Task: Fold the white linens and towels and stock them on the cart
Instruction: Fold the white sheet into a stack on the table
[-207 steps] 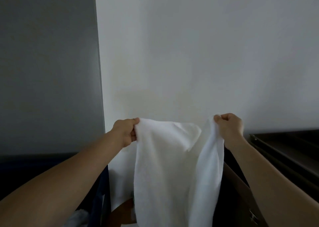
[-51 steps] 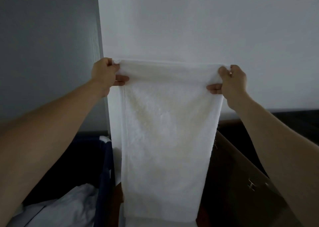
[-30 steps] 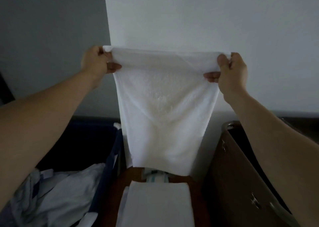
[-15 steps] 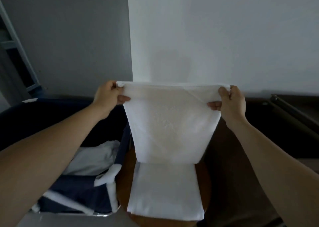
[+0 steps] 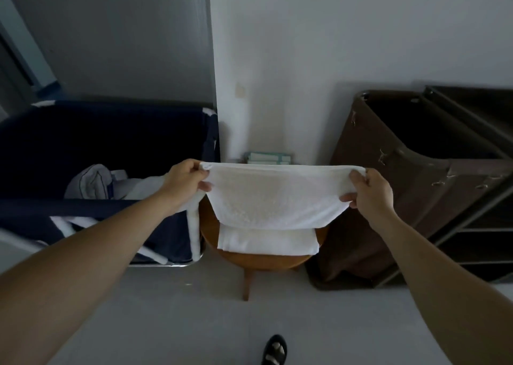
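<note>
A white towel [image 5: 273,199] hangs doubled over, stretched flat between my hands above a round wooden stool [image 5: 263,260]. My left hand [image 5: 184,181] pinches its top left corner and my right hand [image 5: 370,189] pinches the top right corner. The towel's lower edge touches or hangs just above a folded white towel [image 5: 268,242] lying on the stool. The dark navy laundry cart [image 5: 105,153] at the left holds crumpled white linens [image 5: 97,182].
A brown fabric bin [image 5: 408,176] on a dark metal shelf rack [image 5: 477,226] stands at the right. A small stack of teal-striped boxes [image 5: 268,157] sits against the white wall behind the stool. My sandaled foot [image 5: 274,349] shows on the grey floor below.
Both hands have lowered the towel from chest height toward the stool, and my view has tilted down, so the floor, the stool legs and my foot now show.
</note>
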The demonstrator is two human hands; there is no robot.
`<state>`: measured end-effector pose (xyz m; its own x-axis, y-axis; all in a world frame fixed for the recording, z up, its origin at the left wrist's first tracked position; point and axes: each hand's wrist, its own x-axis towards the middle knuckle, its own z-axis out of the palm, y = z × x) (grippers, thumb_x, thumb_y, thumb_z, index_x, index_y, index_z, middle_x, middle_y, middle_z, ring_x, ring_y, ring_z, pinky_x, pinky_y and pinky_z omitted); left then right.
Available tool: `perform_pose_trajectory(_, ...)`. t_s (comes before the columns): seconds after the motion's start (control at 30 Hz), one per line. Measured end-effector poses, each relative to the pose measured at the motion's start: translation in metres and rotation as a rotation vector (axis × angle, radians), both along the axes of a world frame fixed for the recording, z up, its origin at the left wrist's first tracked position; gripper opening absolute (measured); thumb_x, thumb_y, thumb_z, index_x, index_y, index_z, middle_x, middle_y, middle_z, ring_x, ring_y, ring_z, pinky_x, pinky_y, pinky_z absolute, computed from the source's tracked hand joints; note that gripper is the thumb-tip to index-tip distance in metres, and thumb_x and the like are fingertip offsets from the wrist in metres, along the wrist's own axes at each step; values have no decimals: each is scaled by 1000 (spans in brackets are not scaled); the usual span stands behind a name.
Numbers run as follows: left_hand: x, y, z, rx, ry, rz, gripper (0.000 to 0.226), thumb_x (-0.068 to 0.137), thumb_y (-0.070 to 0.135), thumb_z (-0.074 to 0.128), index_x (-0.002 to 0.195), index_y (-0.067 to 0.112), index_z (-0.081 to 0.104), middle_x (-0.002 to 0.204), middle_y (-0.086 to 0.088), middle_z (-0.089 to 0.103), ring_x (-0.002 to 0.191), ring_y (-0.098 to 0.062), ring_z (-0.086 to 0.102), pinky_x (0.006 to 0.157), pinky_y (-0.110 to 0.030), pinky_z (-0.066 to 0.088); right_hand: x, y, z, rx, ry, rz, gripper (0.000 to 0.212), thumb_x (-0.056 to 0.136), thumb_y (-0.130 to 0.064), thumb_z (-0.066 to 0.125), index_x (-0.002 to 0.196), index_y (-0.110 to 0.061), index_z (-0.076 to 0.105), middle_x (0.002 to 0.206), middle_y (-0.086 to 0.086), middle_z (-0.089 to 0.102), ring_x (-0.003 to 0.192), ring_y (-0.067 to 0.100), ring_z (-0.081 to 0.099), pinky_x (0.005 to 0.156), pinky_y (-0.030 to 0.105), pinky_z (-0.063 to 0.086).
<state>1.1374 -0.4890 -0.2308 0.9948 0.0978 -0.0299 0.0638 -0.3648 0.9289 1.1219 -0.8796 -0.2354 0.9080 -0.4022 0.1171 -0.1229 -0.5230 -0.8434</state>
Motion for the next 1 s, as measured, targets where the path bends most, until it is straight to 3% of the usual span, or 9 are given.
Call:
perform_pose_trajectory(0.13,-22,4,-14,47,47,-40,7,94,18,58,90,19,63,80,-5,69,68,-14,70,77,-35,50,-26,-4,-18,-26,50,4,18,100,-39,51,97,-23,56,84,4,67,61,21,71,63,43,59)
perform_pose_trajectory(0.27,-29,5,-24,84,82,-61,18,90,13,60,73,18,59,63,0,62,61,-12,64,66,-31,46,-37,-5,-30,-58,92,-15,23,99,-38,51,87,-19,56,65,6,67,47,13,65,60,39,53)
perform_pose_trajectory(0.43,-18,0,-47,118,110,-46,12,89,14,60,78,10,62,64,-3,61,53,-3,58,57,-23,40,-30,-9,-46,-86,150,-19,27,97,-37,51,80,-17,55,50,3,64,49,6,61,54,29,37)
perform_pose_trajectory(0.53,2,-3,-61,139,130,-35,12,89,17,61,78,12,64,67,0,60,62,-7,57,58,-20,39,-12,-13,-55,-91,180,-19,27,97,-38,52,77,-19,56,53,2,65,58,13,63,57,31,40)
perform_pose_trajectory(0.63,39,-11,-70,122,152,2,12,88,21,61,78,16,63,78,-7,63,74,-18,58,65,-30,41,22,-18,-64,-155,197,-38,32,97,-41,52,74,-19,54,64,2,63,67,20,60,60,34,41)
perform_pose_trajectory(0.73,89,-21,-84,116,191,47,11,89,27,59,90,19,66,92,-6,67,88,-21,61,76,-35,47,73,-24,-77,-186,242,-28,35,97,-42,52,73,-17,55,72,2,60,71,23,57,60,37,42)
perform_pose_trajectory(0.83,146,-34,-106,49,260,114,14,91,31,57,101,25,64,102,0,67,97,-21,63,91,-43,51,138,-32,-100,-151,312,18,34,98,-41,52,84,-11,59,77,2,61,74,23,58,70,42,49)
perform_pose_trajectory(0.9,189,-43,-125,61,300,149,15,94,31,56,105,25,63,101,0,66,96,-22,63,92,-44,52,184,-38,-121,-103,324,49,28,99,-37,54,96,-10,62,84,1,60,80,22,57,80,45,50)
perform_pose_trajectory(1.0,255,-58,-161,68,353,170,22,97,23,54,115,14,62,101,-6,65,96,-28,63,91,-48,54,252,-46,-162,-47,362,63,28,99,-31,57,106,-5,66,97,9,64,88,25,59,83,45,50)
